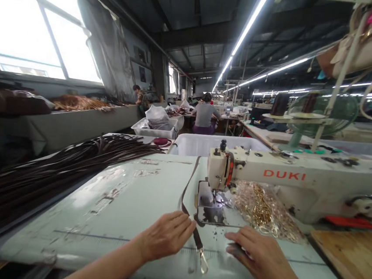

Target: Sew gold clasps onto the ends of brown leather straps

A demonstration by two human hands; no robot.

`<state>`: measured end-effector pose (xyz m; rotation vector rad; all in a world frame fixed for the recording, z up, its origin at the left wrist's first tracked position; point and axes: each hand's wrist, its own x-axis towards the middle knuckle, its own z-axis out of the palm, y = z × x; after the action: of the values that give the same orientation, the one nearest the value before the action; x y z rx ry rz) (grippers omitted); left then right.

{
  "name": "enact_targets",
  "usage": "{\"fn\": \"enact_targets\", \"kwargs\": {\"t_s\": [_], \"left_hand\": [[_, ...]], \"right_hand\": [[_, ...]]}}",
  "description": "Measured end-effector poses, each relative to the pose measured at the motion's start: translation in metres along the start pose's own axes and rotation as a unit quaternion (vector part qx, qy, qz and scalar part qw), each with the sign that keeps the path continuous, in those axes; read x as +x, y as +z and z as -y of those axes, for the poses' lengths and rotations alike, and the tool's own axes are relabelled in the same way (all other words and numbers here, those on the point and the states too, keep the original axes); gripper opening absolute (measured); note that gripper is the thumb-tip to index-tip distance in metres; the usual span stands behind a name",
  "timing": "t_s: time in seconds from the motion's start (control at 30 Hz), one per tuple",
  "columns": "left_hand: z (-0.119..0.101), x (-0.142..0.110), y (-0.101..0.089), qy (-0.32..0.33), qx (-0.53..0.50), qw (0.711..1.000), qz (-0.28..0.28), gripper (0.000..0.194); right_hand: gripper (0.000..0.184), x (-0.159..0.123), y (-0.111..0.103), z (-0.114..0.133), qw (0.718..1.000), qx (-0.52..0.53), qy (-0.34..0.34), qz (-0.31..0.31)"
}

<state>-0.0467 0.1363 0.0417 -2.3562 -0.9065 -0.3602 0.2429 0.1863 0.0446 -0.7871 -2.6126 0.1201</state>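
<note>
A narrow dark strap (pixel 188 188) runs from the far edge of the pale sewing table (pixel 117 203) toward me and ends in a metal clasp (pixel 203 260). My left hand (pixel 166 234) rests on the table with its fingers closed on the strap just left of the needle plate (pixel 212 210). Beside the clasp, my right hand (pixel 257 251) lies on the table with fingers bent over a small dark object I cannot make out. The cream DUKI sewing machine (pixel 284 177) stands right behind both hands.
A clear bag of gold metal fittings (pixel 263 208) lies under the machine arm. A big bundle of dark straps (pixel 55 166) covers the table's left side. A wooden board (pixel 355 256) sits at the right. White bins (pixel 205 145) and seated workers (pixel 204 115) are farther back.
</note>
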Motion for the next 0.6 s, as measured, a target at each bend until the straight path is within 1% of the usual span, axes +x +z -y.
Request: {"fn": "enact_targets", "kwargs": {"t_s": [0.07,0.1,0.17,0.2,0.27,0.37,0.5,0.6], "left_hand": [[-0.01,-0.006,-0.019,0.015,-0.001,0.998,-0.053,0.027],[-0.013,-0.008,-0.027,0.018,0.0,0.997,-0.079,0.028],[-0.018,-0.009,-0.04,0.018,-0.001,0.993,-0.115,0.029],[-0.019,-0.01,-0.046,0.016,-0.004,0.992,-0.123,0.03],[-0.02,-0.009,-0.053,0.011,-0.016,0.993,-0.12,0.03],[-0.021,-0.009,-0.057,0.01,-0.028,0.993,-0.113,0.03],[-0.025,-0.012,-0.06,0.008,-0.037,0.993,-0.114,0.03],[-0.028,-0.013,-0.061,0.006,-0.041,0.992,-0.119,0.03]], "right_hand": [[0.033,0.0,-0.008,0.016,0.999,0.008,0.017,-0.026],[0.036,0.0,-0.011,0.025,0.999,0.016,0.027,-0.029],[0.036,0.0,-0.016,0.042,0.998,0.039,0.038,-0.02],[0.035,0.0,-0.017,0.05,0.998,0.05,0.038,-0.014],[0.033,0.0,-0.018,0.063,0.997,0.065,0.028,-0.009],[0.029,0.0,-0.015,0.077,0.996,0.083,0.006,-0.019],[0.016,0.001,-0.008,0.084,0.994,0.109,-0.009,-0.03],[0.014,0.003,-0.002,0.086,0.993,0.113,-0.016,-0.041]]}}
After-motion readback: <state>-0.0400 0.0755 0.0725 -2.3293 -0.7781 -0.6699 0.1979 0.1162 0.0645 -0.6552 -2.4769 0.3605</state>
